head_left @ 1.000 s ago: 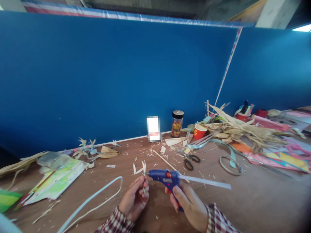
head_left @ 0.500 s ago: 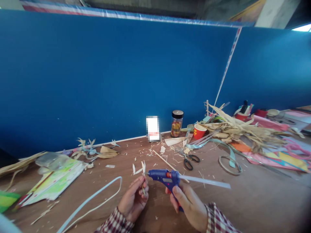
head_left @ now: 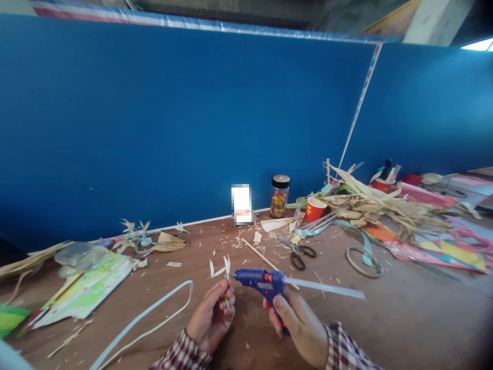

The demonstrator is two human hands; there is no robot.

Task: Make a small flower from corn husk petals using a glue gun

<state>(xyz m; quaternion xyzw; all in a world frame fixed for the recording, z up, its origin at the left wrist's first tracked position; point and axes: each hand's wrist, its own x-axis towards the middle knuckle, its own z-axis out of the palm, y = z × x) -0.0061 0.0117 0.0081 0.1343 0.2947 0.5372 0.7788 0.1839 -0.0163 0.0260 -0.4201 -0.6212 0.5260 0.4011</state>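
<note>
While the left hand (head_left: 211,312) pinches a slim pale husk piece (head_left: 227,265) roughly upright, split tips uppermost, right hand (head_left: 298,319) grips a blue glue gun (head_left: 257,279), held near level, pointing left, nozzle (head_left: 233,276) right beside the piece; contact unclear.
</note>
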